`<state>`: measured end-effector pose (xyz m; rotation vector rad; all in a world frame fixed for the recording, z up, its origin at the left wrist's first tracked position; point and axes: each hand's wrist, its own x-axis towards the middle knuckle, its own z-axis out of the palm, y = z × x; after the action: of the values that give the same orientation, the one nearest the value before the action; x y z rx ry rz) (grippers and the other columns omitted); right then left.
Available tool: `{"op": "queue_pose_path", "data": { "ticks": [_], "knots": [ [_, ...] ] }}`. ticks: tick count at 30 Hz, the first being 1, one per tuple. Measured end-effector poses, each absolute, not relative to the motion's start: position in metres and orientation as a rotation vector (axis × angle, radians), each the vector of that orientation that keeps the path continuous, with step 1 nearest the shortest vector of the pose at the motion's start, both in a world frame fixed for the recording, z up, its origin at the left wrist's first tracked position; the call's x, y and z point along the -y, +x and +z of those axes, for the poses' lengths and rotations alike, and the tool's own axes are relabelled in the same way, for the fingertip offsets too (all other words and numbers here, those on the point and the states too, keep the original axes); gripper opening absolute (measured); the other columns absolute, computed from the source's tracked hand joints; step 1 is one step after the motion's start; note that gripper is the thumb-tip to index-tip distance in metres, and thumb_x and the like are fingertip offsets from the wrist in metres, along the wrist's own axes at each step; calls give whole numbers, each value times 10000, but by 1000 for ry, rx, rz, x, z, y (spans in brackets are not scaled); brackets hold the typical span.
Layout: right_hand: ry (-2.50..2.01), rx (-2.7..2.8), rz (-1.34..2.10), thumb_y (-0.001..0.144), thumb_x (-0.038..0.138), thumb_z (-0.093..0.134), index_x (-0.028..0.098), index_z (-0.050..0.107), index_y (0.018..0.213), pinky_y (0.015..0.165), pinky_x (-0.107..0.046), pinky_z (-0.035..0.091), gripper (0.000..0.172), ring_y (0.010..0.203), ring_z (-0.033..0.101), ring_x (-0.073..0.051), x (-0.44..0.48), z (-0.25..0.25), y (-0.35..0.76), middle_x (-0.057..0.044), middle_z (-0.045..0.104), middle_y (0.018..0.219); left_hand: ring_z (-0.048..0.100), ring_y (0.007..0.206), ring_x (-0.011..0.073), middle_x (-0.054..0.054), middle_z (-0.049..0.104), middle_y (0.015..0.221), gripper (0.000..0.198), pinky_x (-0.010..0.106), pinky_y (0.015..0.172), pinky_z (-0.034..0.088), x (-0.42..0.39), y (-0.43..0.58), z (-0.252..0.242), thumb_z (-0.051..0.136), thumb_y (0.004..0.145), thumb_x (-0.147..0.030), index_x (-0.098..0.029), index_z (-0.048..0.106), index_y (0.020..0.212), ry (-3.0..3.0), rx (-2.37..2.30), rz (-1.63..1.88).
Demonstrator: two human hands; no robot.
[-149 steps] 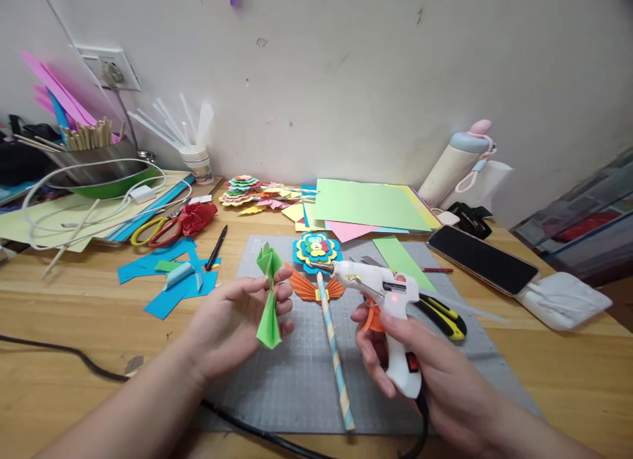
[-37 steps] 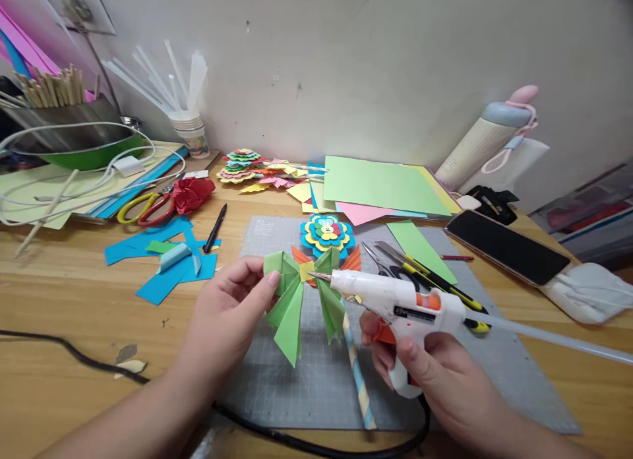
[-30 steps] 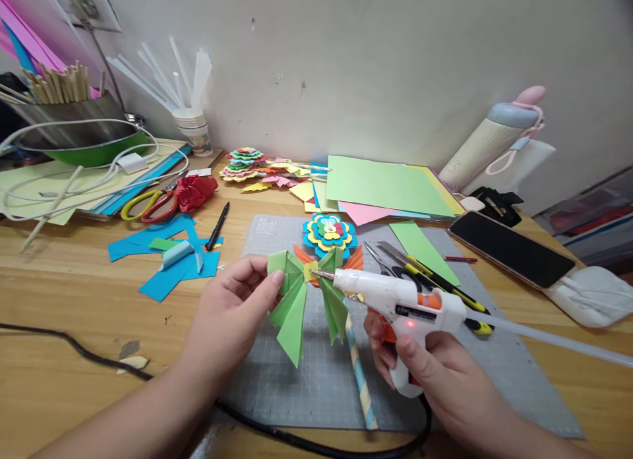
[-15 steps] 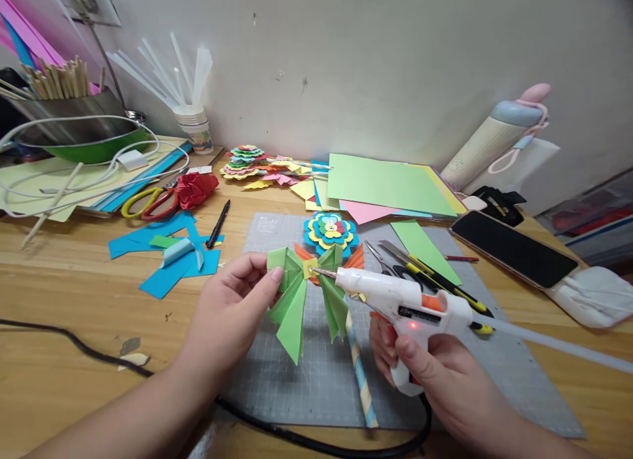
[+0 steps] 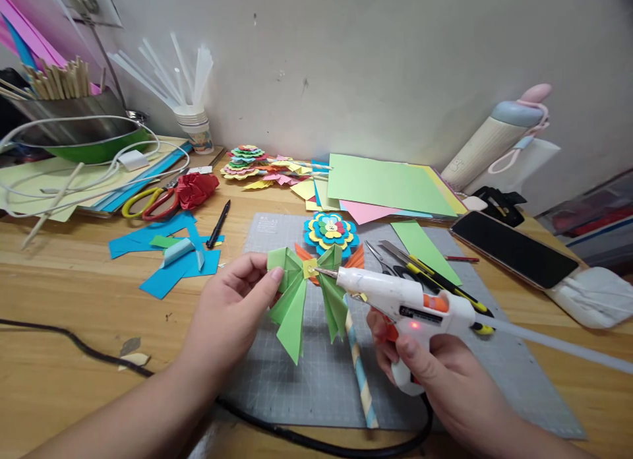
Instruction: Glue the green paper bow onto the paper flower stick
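Green bow (image 5: 293, 307) pinched in left hand (image 5: 231, 307); right hand (image 5: 438, 370) grips white glue gun (image 5: 390, 289).

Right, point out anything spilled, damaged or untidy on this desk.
No spill shows, and the green paper bow looks intact. The blue paper scraps lie jumbled left of the cutting mat, and a crumpled red wad sits near the black pen; both look untidy against the flat green sheet.

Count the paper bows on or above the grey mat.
2: the green bow, held in the left hand, and the orange bow behind it, partly hidden. More could be covered.
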<state>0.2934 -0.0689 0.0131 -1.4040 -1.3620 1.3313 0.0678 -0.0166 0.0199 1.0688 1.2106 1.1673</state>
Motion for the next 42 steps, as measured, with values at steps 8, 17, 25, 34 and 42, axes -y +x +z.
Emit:
{"op": "queue_pose_path", "data": {
  "ticks": [8, 17, 25, 34, 42],
  "knots": [
    [-1392, 1373, 1383, 783, 683, 489, 199, 538, 652, 539, -282, 426, 504, 560, 465, -154, 68, 13, 292, -11, 497, 600, 510, 612, 75, -38, 600, 688, 121, 144, 547, 419, 18, 69, 20, 688, 775, -315, -201, 646, 767, 1075, -1210, 1154],
    [-1411, 1413, 1353, 803, 649, 489, 206, 503, 599, 523, -278, 411, 487, 547, 445, -152, 67, 16, 290, -8, 470, 578, 517, 621, 96, -24, 597, 706, 152, 176, 557, 429, 17, 68, 20, 685, 771, -338, -193, 642, 782, 1082, -1249, 1149],
    [-1440, 1496, 1232, 781, 658, 505, 226, 598, 556, 481, -272, 426, 496, 499, 481, -163, 66, 23, 290, -31, 544, 547, 511, 610, 87, -28, 596, 689, 141, 162, 550, 429, 17, 69, 22, 690, 767, -325, -191, 648, 776, 1078, -1252, 1159],
    [-1430, 1426, 1313, 813, 636, 481, 209, 584, 685, 561, -296, 452, 458, 577, 503, -173, 70, 12, 295, -23, 534, 612, 503, 597, 90, -31, 579, 670, 150, 168, 538, 427, 17, 70, 22, 697, 755, -329, -192, 638, 755, 1076, -1259, 1151],
    [-1441, 1477, 1335, 840, 619, 441, 213, 487, 585, 547, -292, 410, 481, 568, 454, -166, 67, 14, 292, -14, 472, 581, 514, 599, 94, -20, 601, 679, 160, 170, 538, 428, 17, 70, 22, 698, 750, -335, -184, 643, 748, 1089, -1226, 1126]
  ]
}}
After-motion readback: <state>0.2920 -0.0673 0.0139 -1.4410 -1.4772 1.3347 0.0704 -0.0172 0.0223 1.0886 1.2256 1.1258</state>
